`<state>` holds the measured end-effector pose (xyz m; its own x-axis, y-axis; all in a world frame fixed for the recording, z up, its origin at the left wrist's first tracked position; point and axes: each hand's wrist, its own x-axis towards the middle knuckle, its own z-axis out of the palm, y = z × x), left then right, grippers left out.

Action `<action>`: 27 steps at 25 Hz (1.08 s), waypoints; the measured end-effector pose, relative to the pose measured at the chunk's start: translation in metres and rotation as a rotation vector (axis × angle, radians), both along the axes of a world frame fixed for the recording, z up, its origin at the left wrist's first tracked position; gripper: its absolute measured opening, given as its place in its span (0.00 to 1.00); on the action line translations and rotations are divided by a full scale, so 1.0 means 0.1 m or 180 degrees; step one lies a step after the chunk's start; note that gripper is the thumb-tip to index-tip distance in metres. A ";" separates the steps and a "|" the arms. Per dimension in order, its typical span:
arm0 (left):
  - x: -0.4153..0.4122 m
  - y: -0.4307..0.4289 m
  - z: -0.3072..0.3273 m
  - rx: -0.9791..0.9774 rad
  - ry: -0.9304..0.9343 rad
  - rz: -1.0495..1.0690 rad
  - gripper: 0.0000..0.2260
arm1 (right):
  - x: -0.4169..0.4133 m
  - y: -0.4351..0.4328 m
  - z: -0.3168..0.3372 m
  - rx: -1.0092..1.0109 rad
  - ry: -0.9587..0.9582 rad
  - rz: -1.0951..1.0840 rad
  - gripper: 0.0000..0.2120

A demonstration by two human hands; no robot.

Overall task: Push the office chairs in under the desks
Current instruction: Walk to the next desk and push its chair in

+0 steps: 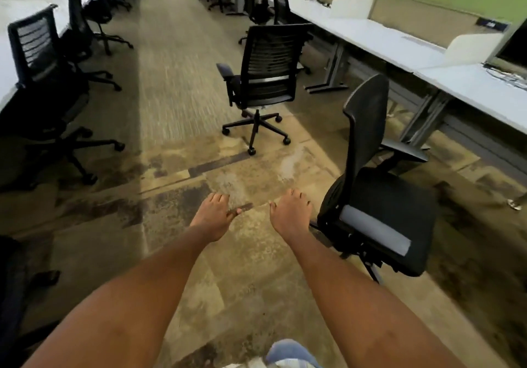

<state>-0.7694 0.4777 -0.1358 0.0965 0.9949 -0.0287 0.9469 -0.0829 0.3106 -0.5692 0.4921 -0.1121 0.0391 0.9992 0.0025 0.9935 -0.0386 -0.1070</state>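
Note:
A black office chair (370, 191) with a grey seat front stands out in the aisle at the right, turned sideways, away from the long white desk (470, 88). A second black mesh-back chair (266, 68) stands further ahead in the aisle, its back toward me. My left hand (215, 215) and my right hand (291, 212) reach forward over the carpet, palms down, fingers loosely spread, holding nothing. My right hand is just left of the nearest chair and apart from it.
Rows of white desks (34, 14) run along both sides of a carpeted aisle. Several black chairs (48, 88) sit at the left row. A dark monitor (513, 45) and white dividers (352, 7) stand on the right desks. Grey desk legs (330, 68) reach the floor.

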 end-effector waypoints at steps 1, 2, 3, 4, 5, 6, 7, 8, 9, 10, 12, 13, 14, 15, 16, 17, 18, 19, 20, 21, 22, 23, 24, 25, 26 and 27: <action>-0.11 0.27 0.05 -0.0005 -0.0021 -0.0086 0.28 | -0.11 0.19 0.04 0.0003 0.0066 -0.0127 0.27; -0.18 0.52 0.10 -0.0002 -0.0033 -0.0170 0.28 | -0.19 0.37 0.09 0.0003 0.0088 -0.0242 0.27; -0.19 0.65 0.13 0.0040 -0.0059 -0.0196 0.29 | -0.23 0.47 0.15 0.0023 0.0083 -0.0273 0.27; -0.20 0.77 0.15 0.0056 -0.0091 -0.0218 0.29 | -0.26 0.57 0.18 0.0053 0.0069 -0.0285 0.27; -0.21 0.97 0.17 0.0068 -0.0086 -0.0296 0.29 | -0.30 0.76 0.22 0.0103 0.0041 -0.0338 0.27; -0.21 1.24 0.20 0.0067 -0.0057 -0.0364 0.29 | -0.33 1.01 0.27 0.0143 0.0019 -0.0438 0.28; -0.20 1.50 0.22 0.0070 -0.0060 -0.0389 0.29 | -0.34 1.26 0.33 0.0175 0.0035 -0.0549 0.28; -0.18 1.76 0.24 0.0090 -0.0064 -0.0421 0.28 | -0.33 1.51 0.40 0.0214 0.0058 -0.0663 0.29; -0.15 2.02 0.25 0.0162 -0.0029 -0.0495 0.28 | -0.31 1.74 0.45 0.0276 0.0076 -0.0772 0.30; -0.09 2.24 0.25 0.0247 0.0000 -0.0587 0.28 | -0.29 1.95 0.50 0.0322 0.0059 -0.0867 0.31; 0.04 2.65 0.31 0.0213 -0.0012 -0.0688 0.28 | -0.25 2.35 0.61 0.0306 0.0079 -0.1056 0.33; 0.13 2.87 0.34 0.0172 0.0005 -0.0750 0.28 | -0.22 2.54 0.67 0.0269 0.0111 -0.1138 0.33; 0.22 3.11 0.36 0.0224 0.0067 -0.0824 0.28 | -0.18 2.73 0.70 0.0325 0.0095 -0.1198 0.33; 0.33 3.35 0.42 0.0335 0.0137 -0.0876 0.27 | -0.15 2.91 0.75 0.0400 0.0002 -0.1227 0.32; 0.44 3.60 0.47 0.0398 0.0062 -0.0899 0.26 | -0.10 3.11 0.79 0.0500 -0.0029 -0.1246 0.32; 0.56 3.83 0.51 0.0423 -0.0029 -0.0954 0.26 | -0.04 3.28 0.83 0.0586 -0.0011 -0.1294 0.32; 0.68 4.00 0.57 0.0391 -0.0037 -0.1092 0.26 | -0.01 3.37 0.90 0.0618 -0.0025 -0.1339 0.33; 0.80 4.13 0.60 0.0379 -0.0040 -0.1214 0.26 | 0.04 3.44 0.93 0.0714 -0.0062 -0.1359 0.35; 0.94 4.29 0.62 0.0427 0.0012 -0.1384 0.26 | 0.11 3.54 0.96 0.0789 -0.0164 -0.1407 0.38; 1.09 4.45 0.68 0.0441 0.0019 -0.1498 0.26 | 0.20 3.64 1.01 0.0797 -0.0257 -0.1526 0.39; 1.25 4.61 0.73 0.0453 -0.0058 -0.1594 0.27 | 0.31 3.73 1.05 0.0749 -0.0288 -0.1684 0.39; 1.42 4.75 0.78 0.0460 -0.0134 -0.1698 0.27 | 0.42 3.81 1.09 0.0665 -0.0296 -0.1877 0.38; 1.59 4.88 0.83 0.0477 -0.0191 -0.1820 0.28 | 0.52 3.89 1.09 0.0585 -0.0292 -0.2056 0.37; 1.76 5.00 0.88 0.0513 -0.0206 -0.1973 0.29 | 0.60 3.96 1.07 0.0479 -0.0269 -0.2215 0.35; 1.93 5.12 0.93 0.0555 -0.0229 -0.2174 0.30 | 0.68 4.03 1.05 0.0355 -0.0216 -0.2365 0.34; 2.09 5.22 0.98 0.0583 -0.0273 -0.2350 0.31 | 0.74 4.08 1.01 0.0239 -0.0148 -0.2499 0.34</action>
